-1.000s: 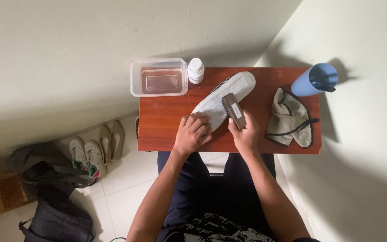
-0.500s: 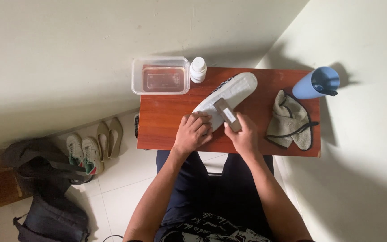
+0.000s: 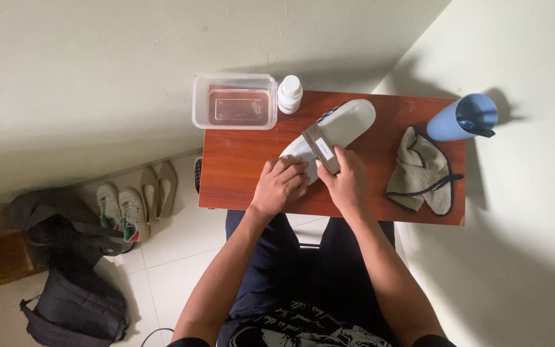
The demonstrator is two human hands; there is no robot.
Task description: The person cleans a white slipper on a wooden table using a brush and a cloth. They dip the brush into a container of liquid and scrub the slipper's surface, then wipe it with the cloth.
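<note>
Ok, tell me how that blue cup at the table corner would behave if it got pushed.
The blue cup stands tall and narrow near the table edge, so it would probably tip rather than slide. It looks like light plastic, likely easy to knock. Whether it holds liquid cannot be told.

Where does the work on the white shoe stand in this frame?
Done: nothing shows as finished. In hand: the left hand steadies the white shoe, lying sole up on the red-brown table, while the right hand presses a brown brush across the sole. Left: the grey cloth and white bottle lie untouched.
</note>
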